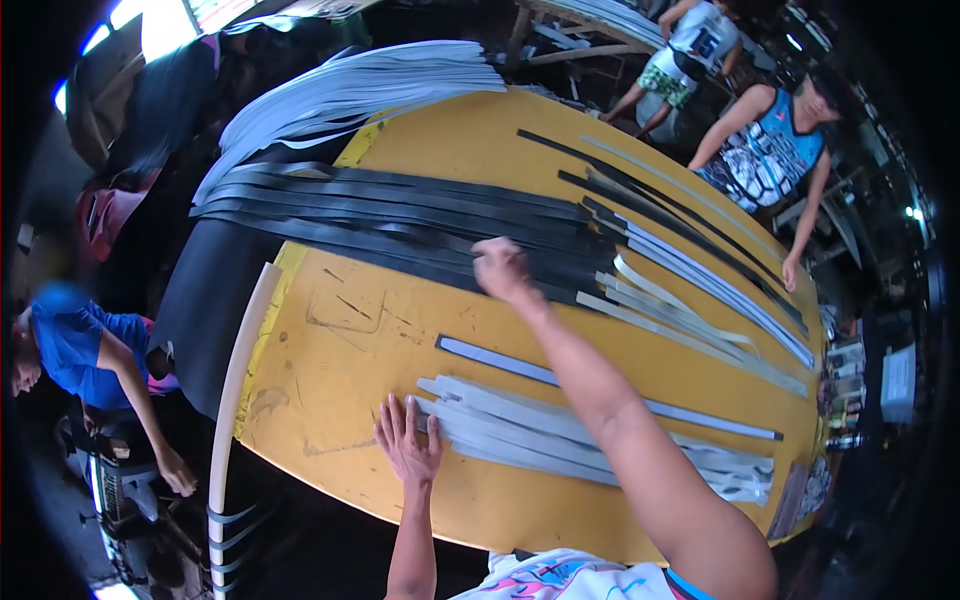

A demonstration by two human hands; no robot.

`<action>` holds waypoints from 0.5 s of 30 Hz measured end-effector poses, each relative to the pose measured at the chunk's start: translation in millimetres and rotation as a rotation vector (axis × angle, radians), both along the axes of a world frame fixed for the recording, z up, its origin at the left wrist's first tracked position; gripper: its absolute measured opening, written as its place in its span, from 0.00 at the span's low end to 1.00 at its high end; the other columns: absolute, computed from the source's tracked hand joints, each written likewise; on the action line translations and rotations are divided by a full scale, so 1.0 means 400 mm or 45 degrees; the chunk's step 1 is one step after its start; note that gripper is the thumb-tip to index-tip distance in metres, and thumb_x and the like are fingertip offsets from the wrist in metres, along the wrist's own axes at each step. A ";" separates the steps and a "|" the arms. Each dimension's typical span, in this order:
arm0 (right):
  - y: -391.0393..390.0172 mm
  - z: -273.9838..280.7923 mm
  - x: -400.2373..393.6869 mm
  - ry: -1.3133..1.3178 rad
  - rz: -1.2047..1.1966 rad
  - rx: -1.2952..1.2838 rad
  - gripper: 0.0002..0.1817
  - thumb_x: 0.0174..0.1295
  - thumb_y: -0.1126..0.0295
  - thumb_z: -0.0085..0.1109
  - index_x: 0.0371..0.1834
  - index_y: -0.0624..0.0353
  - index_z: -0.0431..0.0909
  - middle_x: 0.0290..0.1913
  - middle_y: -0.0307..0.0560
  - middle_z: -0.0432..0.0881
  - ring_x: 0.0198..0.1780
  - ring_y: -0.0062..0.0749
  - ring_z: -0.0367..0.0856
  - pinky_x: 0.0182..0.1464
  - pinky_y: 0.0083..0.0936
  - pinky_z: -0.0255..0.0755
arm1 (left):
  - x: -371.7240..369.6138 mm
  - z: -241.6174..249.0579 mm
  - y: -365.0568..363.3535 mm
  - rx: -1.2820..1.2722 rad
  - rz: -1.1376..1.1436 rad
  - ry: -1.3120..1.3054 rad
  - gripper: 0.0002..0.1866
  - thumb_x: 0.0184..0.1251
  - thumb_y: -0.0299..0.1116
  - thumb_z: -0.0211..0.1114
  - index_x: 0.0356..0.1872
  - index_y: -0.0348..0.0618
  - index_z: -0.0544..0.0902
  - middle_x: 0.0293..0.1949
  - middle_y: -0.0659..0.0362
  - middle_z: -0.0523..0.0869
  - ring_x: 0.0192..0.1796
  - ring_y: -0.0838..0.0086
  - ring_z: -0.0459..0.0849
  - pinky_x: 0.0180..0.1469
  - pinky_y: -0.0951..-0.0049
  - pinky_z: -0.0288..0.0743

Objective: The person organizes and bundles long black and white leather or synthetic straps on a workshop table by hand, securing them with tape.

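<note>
My left hand lies flat with its fingers spread on the yellow table. Its fingertips and thumb touch the left ends of a bundle of pale grey strips. Across the table, my right hand is closed over the near edge of a spread of long black strips. Whatever its fingers hold, if anything, is hidden. Between my hands, a single light strip with dark edges runs to the right, passing under my right forearm.
White strips are heaped at the far left edge. More dark strips and cream strips lie to the right. A person in a blue sleeveless top stands at the far side; another in a blue shirt is at left. A curved pale rail borders the table.
</note>
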State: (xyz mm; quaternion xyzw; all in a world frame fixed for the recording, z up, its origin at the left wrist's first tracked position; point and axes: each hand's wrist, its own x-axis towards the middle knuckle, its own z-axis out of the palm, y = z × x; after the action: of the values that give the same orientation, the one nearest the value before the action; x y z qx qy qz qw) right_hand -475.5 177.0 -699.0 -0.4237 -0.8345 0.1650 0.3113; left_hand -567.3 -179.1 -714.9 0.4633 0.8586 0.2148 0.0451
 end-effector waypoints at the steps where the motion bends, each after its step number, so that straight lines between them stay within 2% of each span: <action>1: 0.060 -0.002 0.051 -0.043 -0.133 0.042 0.13 0.56 0.75 0.55 0.42 0.59 0.86 0.42 0.57 0.87 0.50 0.52 0.85 0.56 0.42 0.78 | 0.000 0.003 0.000 -0.001 -0.008 -0.022 0.28 0.73 0.50 0.59 0.70 0.51 0.75 0.76 0.50 0.66 0.79 0.53 0.59 0.76 0.44 0.50; 2: 0.114 -0.023 0.104 -0.175 -0.236 0.021 0.15 0.58 0.74 0.54 0.47 0.60 0.85 0.47 0.57 0.87 0.53 0.51 0.84 0.58 0.42 0.77 | -0.002 0.009 -0.004 -0.006 -0.001 -0.036 0.29 0.73 0.50 0.59 0.70 0.49 0.75 0.76 0.50 0.66 0.79 0.54 0.60 0.76 0.44 0.50; 4: 0.158 -0.036 0.197 -0.466 -0.266 -0.049 0.20 0.62 0.69 0.59 0.59 0.57 0.79 0.60 0.53 0.81 0.59 0.49 0.81 0.62 0.42 0.75 | -0.006 0.020 -0.001 0.010 0.066 -0.040 0.29 0.73 0.50 0.59 0.70 0.46 0.74 0.75 0.51 0.67 0.78 0.55 0.60 0.76 0.45 0.50; 7: 0.155 0.013 0.242 -0.495 -0.137 -0.103 0.20 0.62 0.71 0.60 0.58 0.56 0.80 0.54 0.49 0.83 0.56 0.50 0.81 0.60 0.41 0.75 | -0.007 0.021 -0.003 0.000 0.022 -0.091 0.30 0.72 0.49 0.60 0.70 0.45 0.73 0.75 0.53 0.68 0.79 0.56 0.60 0.77 0.47 0.48; 9: 0.164 0.007 0.261 -0.646 -0.088 -0.023 0.23 0.58 0.71 0.68 0.59 0.55 0.79 0.55 0.48 0.81 0.57 0.49 0.80 0.61 0.41 0.74 | -0.006 0.019 -0.004 -0.011 0.028 -0.086 0.31 0.72 0.49 0.60 0.71 0.45 0.73 0.75 0.53 0.68 0.79 0.56 0.60 0.77 0.48 0.48; 15: 0.192 0.023 0.253 -0.515 -0.086 -0.204 0.23 0.54 0.73 0.70 0.55 0.55 0.81 0.55 0.49 0.80 0.60 0.48 0.78 0.62 0.41 0.74 | -0.009 0.004 -0.010 0.113 0.060 -0.126 0.31 0.71 0.49 0.61 0.70 0.43 0.72 0.73 0.51 0.70 0.78 0.56 0.63 0.77 0.49 0.49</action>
State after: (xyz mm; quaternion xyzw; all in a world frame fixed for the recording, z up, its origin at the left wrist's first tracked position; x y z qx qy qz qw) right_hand -374.3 253.6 -689.7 -0.4992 -0.8495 0.1320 0.1081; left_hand -571.0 -183.3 -713.4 0.4331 0.8557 0.2762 0.0619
